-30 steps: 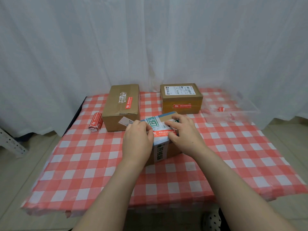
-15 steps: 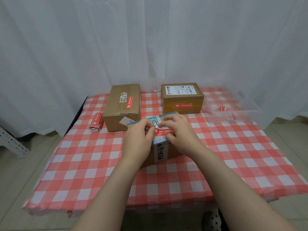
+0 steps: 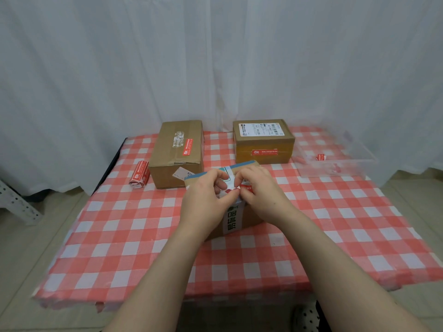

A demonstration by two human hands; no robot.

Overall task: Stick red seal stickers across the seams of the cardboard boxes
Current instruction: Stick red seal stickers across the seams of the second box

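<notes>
A small cardboard box (image 3: 236, 219) with white printed tape stands at the middle of the table, under both hands. A red seal sticker (image 3: 247, 187) lies on its top near the front edge. My left hand (image 3: 203, 200) and my right hand (image 3: 262, 191) meet fingertip to fingertip over it, and both pinch the sticker's left end, where a white bit shows. Most of the sticker is hidden by the fingers. Behind stand a left box (image 3: 176, 152) and a right box (image 3: 263, 144). Each carries a red seal sticker (image 3: 187, 147) (image 3: 265, 152).
A roll of red stickers (image 3: 139, 174) lies left of the far left box. A clear plastic tray (image 3: 335, 161) with a few red scraps sits at the back right. A red-and-white checked cloth (image 3: 119, 236) covers the table. White curtains hang behind.
Both hands have drawn together over the near box. Their fingertips, apart on the sticker a second ago, now meet and pinch at its left end.
</notes>
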